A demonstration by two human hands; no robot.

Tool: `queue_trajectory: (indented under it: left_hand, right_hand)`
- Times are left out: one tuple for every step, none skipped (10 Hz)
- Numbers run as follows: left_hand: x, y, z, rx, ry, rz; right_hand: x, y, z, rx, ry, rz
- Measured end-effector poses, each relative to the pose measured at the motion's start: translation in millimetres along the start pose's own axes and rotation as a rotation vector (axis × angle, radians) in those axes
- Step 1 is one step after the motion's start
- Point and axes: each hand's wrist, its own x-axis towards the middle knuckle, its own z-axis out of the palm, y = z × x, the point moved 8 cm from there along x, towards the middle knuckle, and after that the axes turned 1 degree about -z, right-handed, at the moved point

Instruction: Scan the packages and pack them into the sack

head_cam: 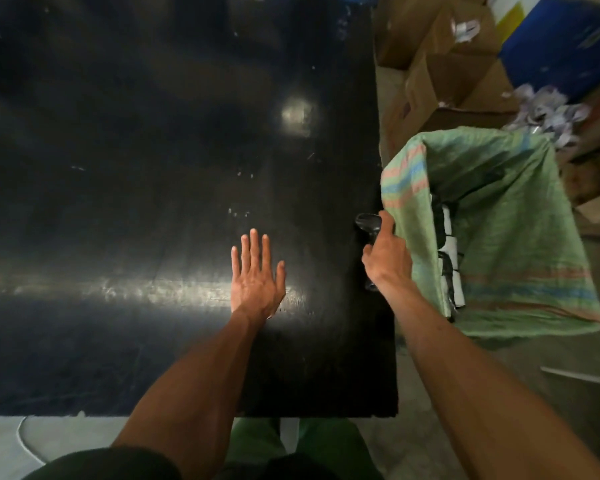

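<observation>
A green woven sack (506,216) with pink and blue stripes stands open on the floor, right of the black table (136,168). Inside it I see several black and white packages (449,258) stacked against its left wall. My right hand (387,254) is closed around a black handheld scanner (368,225) at the table's right edge, right beside the sack's rim. My left hand (257,275) hovers flat over the table top, fingers spread, holding nothing. No package lies on the table.
Brown cardboard boxes (454,64) stand behind the sack, with a blue box (568,39) at the top right. Torn paper scraps (548,112) lie in a heap near the boxes. Grey floor (551,393) shows at the bottom right.
</observation>
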Motion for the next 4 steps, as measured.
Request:
queue_trajectory:
  left_hand:
    - [0.3,-0.6,0.5,-0.010,-0.004,-0.005]
    - [0.2,-0.6,0.5,-0.003,-0.006,-0.002]
    - [0.6,0.7,-0.1,-0.004,-0.014,0.006]
    - [1.2,0.1,-2.4,-0.008,-0.003,-0.002]
  right_hand:
    - [11.1,8.0,4.3,0.039,-0.039,0.013]
    - [11.1,7.4,7.1,0.043,-0.038,0.018]
    - [10.6,7.2,3.8,0.026,-0.027,0.024]
    - [-7.1,0.2,-1.2,-0.055,0.047,-0.018]
